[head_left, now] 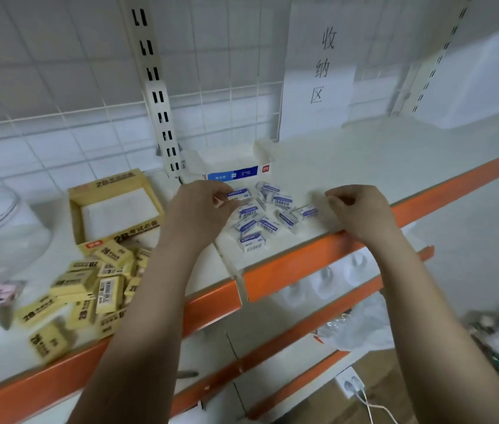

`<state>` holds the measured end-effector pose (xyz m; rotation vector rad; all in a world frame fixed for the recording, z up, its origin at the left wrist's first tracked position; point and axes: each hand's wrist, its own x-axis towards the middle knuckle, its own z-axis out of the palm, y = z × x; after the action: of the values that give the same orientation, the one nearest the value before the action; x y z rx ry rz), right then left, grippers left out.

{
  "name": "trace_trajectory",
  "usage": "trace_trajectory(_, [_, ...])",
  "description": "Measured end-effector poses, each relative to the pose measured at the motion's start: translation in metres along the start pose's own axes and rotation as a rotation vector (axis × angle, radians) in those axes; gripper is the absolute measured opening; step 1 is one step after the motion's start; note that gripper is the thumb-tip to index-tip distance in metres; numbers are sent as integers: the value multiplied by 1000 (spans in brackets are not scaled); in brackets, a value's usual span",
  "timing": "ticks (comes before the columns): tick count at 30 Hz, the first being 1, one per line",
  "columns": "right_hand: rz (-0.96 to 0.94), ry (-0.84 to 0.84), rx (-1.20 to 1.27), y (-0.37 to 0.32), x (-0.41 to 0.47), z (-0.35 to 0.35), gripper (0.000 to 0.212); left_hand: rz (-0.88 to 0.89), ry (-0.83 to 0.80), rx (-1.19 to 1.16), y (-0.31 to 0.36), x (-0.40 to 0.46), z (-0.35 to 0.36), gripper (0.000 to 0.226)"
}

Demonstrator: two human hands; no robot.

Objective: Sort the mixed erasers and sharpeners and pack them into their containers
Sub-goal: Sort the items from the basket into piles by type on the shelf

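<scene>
Several white erasers with blue sleeves (pixel 262 220) lie in a loose pile on the white shelf. My left hand (pixel 204 203) pinches one blue-sleeved eraser (pixel 239 193) at the pile's upper left. Behind the pile stands an open white and blue box (pixel 234 172). My right hand (pixel 360 209) hovers to the right of the pile with its fingers curled; nothing shows in it. At the left, several yellow 2B erasers (pixel 89 289) are scattered in front of an open yellow carton (pixel 113 206).
A clear plastic tub (pixel 0 228) sits at the far left, with a small pink item (pixel 0 293) below it. The shelf's orange front edge (pixel 303 258) runs under my wrists. A paper sign (pixel 321 65) hangs on the wire grid behind. Lower shelves hold white items.
</scene>
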<state>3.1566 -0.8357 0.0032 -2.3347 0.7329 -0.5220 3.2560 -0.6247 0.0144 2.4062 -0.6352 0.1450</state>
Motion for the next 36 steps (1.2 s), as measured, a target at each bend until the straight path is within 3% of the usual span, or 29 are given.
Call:
trace_trajectory(6, [-29, 26, 113, 5, -21, -14, 17, -38, -112, 102, 14, 16, 24, 33])
trace_trajectory(12, [-179, -15, 97, -14, -30, -8, 17, -100, -6, 34, 5, -10, -1, 27])
trace_trajectory(20, [-394, -145, 133, -94, -78, 27, 21, -225, 206, 70, -37, -87, -95, 22])
trace_trajectory(27, [-475, -279, 138, -180, -176, 92, 32, -268, 422, 173, -121, -199, -196, 17])
trace_trajectory(36, [-509, -307, 213, -309, -301, 175, 35, -334, 368, 295, -236, -311, -332, 19])
